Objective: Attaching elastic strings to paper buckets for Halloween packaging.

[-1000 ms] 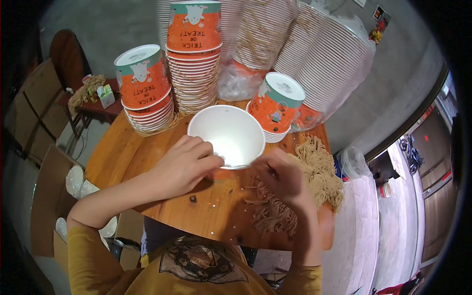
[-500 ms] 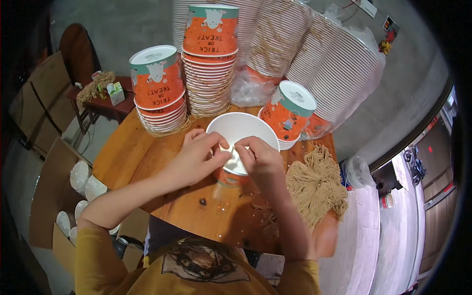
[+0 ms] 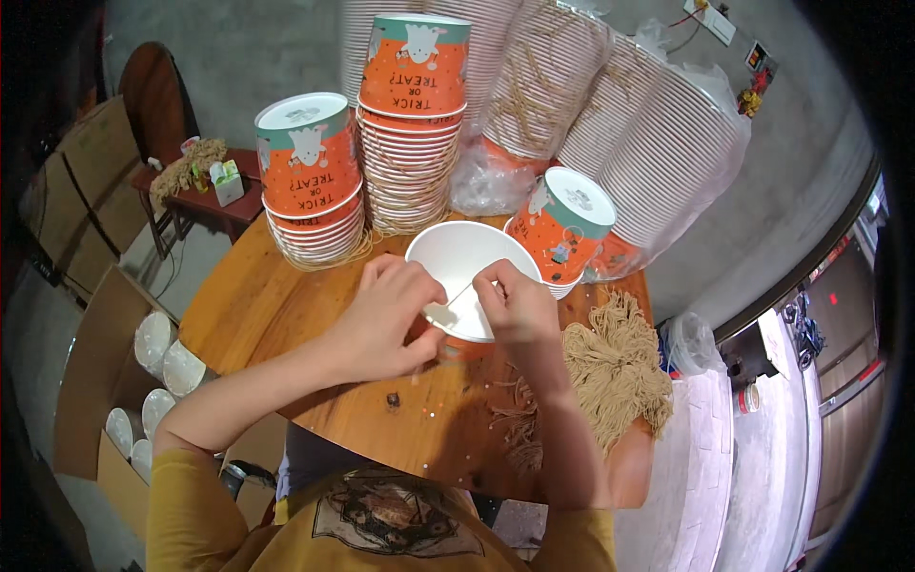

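A paper bucket (image 3: 456,244), white inside and orange outside, stands mouth up on the table in front of me. Across its opening runs a short thin cord (image 3: 460,294). My right hand (image 3: 519,303) is closed in a pinch on one end of this cord, over the right side of the rim. At the near left rim my left hand (image 3: 391,310) is closed, fingers bent over the edge and thumb low on the outside; the cord runs to its fingertips. What lies under those fingers is partly hidden.
Upside-down orange bucket stacks stand at the left (image 3: 307,162), centre (image 3: 415,71) and right (image 3: 562,224), with tall plastic-wrapped stacks (image 3: 667,157) behind. A tan cord bundle (image 3: 618,367) lies by my right forearm. Left below the wooden table (image 3: 229,305) sits a cardboard box (image 3: 91,367) holding wrapped buckets.
My hands have moved slightly apart, the right one to the right, and the cord now stretches between them. My left fingers have spread a little along the rim.
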A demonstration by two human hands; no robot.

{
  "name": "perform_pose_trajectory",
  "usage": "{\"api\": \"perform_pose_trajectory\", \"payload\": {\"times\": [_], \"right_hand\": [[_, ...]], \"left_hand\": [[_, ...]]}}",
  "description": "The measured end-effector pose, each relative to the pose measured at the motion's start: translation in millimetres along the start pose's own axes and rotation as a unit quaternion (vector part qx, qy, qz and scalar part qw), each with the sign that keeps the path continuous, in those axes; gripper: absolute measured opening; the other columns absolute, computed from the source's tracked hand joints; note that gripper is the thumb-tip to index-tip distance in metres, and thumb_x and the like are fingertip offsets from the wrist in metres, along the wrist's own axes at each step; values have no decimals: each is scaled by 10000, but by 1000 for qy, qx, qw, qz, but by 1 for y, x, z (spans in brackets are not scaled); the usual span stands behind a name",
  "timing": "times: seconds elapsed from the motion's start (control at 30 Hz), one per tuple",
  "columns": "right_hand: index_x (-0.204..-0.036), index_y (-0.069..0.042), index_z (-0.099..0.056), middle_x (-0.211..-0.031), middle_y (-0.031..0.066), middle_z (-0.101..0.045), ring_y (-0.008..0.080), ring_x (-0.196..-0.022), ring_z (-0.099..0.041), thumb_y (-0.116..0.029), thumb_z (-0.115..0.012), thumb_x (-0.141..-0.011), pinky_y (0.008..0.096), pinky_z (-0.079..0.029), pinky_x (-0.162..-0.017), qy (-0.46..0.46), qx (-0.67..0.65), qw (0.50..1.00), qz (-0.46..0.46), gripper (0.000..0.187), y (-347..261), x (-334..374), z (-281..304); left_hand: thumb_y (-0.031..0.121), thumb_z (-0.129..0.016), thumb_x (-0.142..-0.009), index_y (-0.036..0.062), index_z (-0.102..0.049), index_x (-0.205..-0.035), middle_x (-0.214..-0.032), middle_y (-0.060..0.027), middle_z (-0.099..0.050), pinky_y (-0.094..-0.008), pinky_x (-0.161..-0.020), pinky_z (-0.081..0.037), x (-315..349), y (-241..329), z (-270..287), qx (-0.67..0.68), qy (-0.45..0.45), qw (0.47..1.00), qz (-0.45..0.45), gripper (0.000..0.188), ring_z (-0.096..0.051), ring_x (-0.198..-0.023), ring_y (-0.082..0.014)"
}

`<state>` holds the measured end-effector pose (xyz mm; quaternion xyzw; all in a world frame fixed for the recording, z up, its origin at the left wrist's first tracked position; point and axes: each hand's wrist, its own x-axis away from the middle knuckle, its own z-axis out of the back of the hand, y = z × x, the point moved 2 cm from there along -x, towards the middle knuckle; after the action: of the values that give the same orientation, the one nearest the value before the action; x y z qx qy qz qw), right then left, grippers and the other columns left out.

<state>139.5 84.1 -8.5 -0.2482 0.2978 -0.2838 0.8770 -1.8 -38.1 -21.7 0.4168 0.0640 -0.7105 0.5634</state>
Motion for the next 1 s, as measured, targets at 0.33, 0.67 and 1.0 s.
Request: {"api": "perform_pose_trajectory", "payload": {"times": [0.33, 0.67, 1.0], "right_hand": [[-950, -75, -616, -725, 145, -645, 322, -640, -623, -250, -582, -901, 425, -477, -587, -45, 107, 993, -23, 185, 14, -10, -15], [-1003, -61, -576, -620, -55, -368, 14, -452, -281, -190, -556, -954, 177, -210, -376, 5, -689, 687, -233, 139, 62, 15, 44], [-1071, -57, -512, -757, -33, -454, 27, -553, -355, -166, -525, -959, 166, -306, -467, 46, -767, 598, -229, 156, 23, 37, 47]], "left_hand": [[116, -671, -719, 72, -546, -905, -929, -83, -496, -426, -871, -393, -8, 0, 20, -97, -125, 965, -207, 229, -481, -930, -288], [47, -546, -797, 12, -563, -910, -925, -135, -559, -409, -783, -491, -25, -60, 41, -99, -127, 987, 4, 120, -571, -905, -329], [-1, -477, -800, 0, -555, -856, -886, -151, -543, -397, -760, -478, -29, -120, 54, -40, -111, 990, 79, 97, -580, -865, -335]]}}
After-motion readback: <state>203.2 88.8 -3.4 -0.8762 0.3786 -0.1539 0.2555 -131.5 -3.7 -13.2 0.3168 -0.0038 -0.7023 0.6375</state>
